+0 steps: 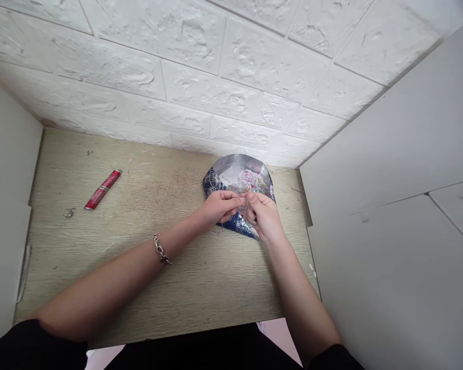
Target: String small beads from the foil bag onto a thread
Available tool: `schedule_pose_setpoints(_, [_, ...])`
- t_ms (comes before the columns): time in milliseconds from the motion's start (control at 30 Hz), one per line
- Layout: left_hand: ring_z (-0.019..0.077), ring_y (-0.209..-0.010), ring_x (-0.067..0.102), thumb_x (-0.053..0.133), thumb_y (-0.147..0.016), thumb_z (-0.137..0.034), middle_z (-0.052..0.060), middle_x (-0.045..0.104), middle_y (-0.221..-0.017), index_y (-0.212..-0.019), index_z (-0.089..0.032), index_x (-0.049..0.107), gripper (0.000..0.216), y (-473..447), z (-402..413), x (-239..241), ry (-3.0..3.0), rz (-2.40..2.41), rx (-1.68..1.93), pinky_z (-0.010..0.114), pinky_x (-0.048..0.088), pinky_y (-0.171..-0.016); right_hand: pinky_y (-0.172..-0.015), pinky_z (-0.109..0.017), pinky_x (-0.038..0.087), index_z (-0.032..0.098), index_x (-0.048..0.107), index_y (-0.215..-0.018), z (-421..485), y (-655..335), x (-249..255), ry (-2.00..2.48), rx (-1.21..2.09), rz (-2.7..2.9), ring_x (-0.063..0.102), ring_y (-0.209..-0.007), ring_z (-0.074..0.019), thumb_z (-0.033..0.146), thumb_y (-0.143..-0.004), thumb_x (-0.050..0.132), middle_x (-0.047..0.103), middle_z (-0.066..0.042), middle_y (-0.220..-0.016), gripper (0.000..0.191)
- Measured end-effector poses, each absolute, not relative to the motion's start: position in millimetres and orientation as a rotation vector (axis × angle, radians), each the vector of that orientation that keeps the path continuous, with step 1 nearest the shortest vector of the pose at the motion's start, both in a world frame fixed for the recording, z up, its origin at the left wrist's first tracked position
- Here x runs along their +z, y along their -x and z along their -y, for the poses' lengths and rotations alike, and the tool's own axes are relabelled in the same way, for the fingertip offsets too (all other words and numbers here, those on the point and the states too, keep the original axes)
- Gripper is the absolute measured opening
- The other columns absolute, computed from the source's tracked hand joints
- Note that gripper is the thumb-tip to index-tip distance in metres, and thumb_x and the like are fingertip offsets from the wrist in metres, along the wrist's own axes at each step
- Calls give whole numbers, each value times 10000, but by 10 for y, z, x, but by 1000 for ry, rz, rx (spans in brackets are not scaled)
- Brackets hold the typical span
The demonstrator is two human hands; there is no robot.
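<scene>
White brick-textured wall backs a narrow wood-grain tabletop, hemmed in by pale panels L & R, as a person in black sleeves works barehanded over an opened blue-and-silver foil packet. Loose small beads, mostly clear & pink w/ some red and yellow, lie in the packet, directly below & just beyond the fingertips. Packet sits right of table ctr, near the wall; its long axis appears to run roughly away from the person, tho both hands hide part of it. L hand, wearing a chain bracelet at the wrist, comes in from the side; R hand, over the packet's near right part, looks closer to the main bead pile. Thumb & index on each are pinched, tips meeting or nearly so; can't tell what, if anything, is btwn them. Well apart at far L: a shiny red tube-shaped pack, lying at a slant, plus small silvery bits nr its lower end.
</scene>
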State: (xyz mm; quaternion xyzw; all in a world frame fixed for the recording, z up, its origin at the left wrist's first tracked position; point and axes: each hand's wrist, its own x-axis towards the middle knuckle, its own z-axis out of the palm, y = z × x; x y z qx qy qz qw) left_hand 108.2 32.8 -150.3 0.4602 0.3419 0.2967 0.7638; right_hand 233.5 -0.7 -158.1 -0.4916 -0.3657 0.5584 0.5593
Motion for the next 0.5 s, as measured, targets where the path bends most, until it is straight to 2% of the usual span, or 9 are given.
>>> schedule_pose_setpoints(133, [-1, -260, 296, 561, -710, -278, -65, 482, -438, -555, -141, 508, 213, -1070, -336, -1515, -1059, -760, 616, 177, 137, -288, -323, -172, 159, 131, 620, -708, 2, -2335, -1578, 1202, 1247, 904, 234, -298, -23, 438, -628, 648, 361, 87, -306, 319])
schedule_pose_setpoints(333, [-1, -253, 328, 573, -700, -318, -55, 535, -482, -591, -136, 547, 214, -1059, -346, -1548, -1079, -761, 600, 181, 134, -290, -337, -178, 180, 135, 632, -723, 3, -2346, -1585, 1279, 1158, 955, 251, -327, -29, 452, -627, 641, 369, 83, -346, 332])
schedule_pose_setpoints(500, [-4, -256, 356, 587, -681, -387, -25, 586, -534, -591, -119, 581, 283, -1051, -360, -1592, -1077, -740, 613, 180, 132, -290, -368, -188, 244, 146, 642, -719, 2, -2364, -1617, 1317, 1062, 1041, 307, -367, -38, 440, -642, 631, 458, 52, -438, 304])
